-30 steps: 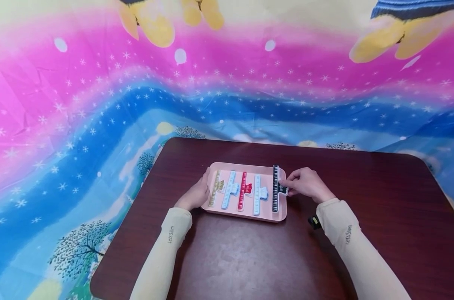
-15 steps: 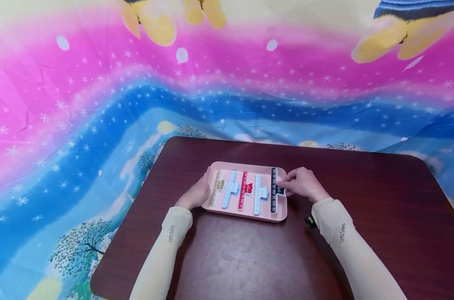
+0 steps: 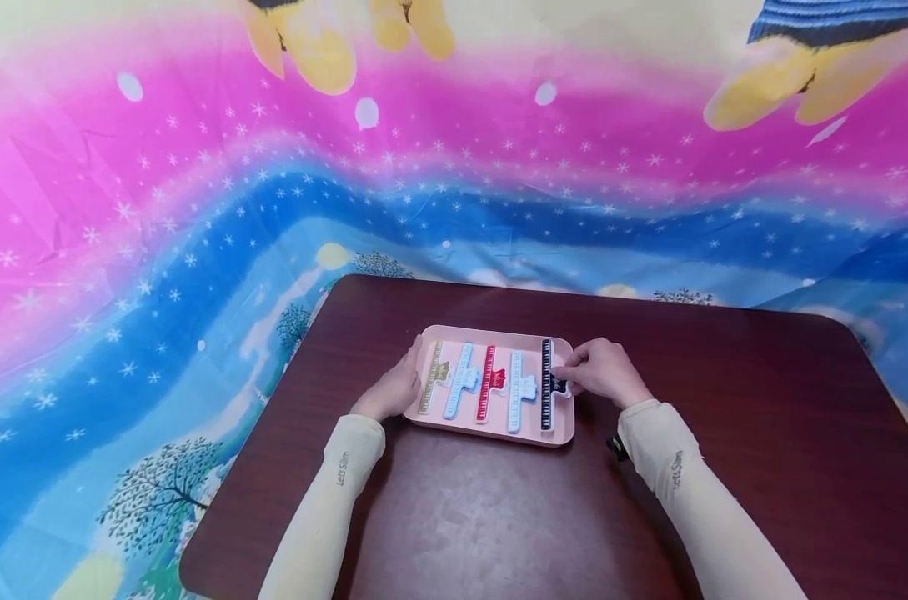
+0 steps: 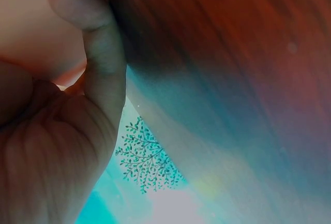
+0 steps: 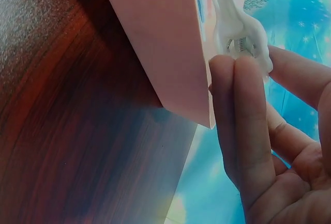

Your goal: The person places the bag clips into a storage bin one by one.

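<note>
In the head view my right hand [image 3: 607,372] pinches the handle of a black piano-keyboard music clip [image 3: 547,385] at the right side of a pink tray [image 3: 491,432]. The right wrist view shows the clip's white underside [image 5: 235,25] and spring between the thumb and fingertips, close by the tray's wall. My left hand [image 3: 393,385] holds the tray's left edge, its thumb bent against the wall in the left wrist view. Left of the black clip lie a light blue clip [image 3: 514,392], a red clip [image 3: 486,385], another blue clip [image 3: 459,381] and a gold clip [image 3: 430,379], roughly parallel.
The dark wood table [image 3: 754,417] has rounded corners and extends around the tray. Behind it hangs a colourful patterned cloth [image 3: 454,183]. A small black object [image 3: 616,447] shows beside the right sleeve cuff.
My right hand has shifted slightly left with the black clip, which now sits lower and further inside the tray's right edge. The left hand and the other clips keep their places.
</note>
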Available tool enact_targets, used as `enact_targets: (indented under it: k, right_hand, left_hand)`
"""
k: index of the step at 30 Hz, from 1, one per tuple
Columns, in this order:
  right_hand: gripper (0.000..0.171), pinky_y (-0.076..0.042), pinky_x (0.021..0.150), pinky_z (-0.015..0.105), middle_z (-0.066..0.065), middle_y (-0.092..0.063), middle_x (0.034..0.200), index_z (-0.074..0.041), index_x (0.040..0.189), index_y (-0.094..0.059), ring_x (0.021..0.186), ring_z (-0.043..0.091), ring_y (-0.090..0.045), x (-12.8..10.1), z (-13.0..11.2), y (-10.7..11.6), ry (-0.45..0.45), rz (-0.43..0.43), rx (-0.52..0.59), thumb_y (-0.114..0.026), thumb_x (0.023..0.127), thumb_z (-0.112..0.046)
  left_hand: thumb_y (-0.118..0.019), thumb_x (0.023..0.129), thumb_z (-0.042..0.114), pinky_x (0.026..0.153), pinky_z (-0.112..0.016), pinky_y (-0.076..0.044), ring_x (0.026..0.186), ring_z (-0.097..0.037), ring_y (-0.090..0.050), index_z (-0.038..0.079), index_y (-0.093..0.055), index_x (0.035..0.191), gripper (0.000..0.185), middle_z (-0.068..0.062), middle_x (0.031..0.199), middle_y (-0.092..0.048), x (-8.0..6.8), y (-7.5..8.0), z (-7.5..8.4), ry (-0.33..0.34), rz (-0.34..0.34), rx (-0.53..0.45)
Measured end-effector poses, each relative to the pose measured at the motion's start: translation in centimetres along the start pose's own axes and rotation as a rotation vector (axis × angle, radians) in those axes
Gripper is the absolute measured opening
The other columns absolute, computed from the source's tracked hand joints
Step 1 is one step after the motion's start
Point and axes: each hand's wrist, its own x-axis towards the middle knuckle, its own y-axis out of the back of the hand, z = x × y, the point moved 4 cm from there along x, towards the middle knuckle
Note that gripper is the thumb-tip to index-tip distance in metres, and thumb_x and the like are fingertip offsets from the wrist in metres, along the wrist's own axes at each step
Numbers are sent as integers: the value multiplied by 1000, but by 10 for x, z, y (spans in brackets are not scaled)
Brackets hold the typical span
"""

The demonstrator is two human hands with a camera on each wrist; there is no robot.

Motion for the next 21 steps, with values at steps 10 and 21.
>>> enact_targets:
  k: [10,21]
  right_hand:
    - [18,-52,68,30,5,-76,81,-7,89,-82,73,20,-69,0,-4,-1,63,42,-69,-79,92,-24]
    - [13,-58,68,32,9,-78,85,-3,95,-81,75,21,-76,3,0,-1,77,40,-48,-76,93,-14]
  left_hand:
    - [-34,109,10,128,-45,-25,157,-32,-26,2,0,166,67,-25,170,-20,0,1,1,-30,23,2]
    - [-36,108,9,128,-45,-26,155,-33,-28,3,0,166,69,-26,169,-22,0,1,1,-26,29,7]
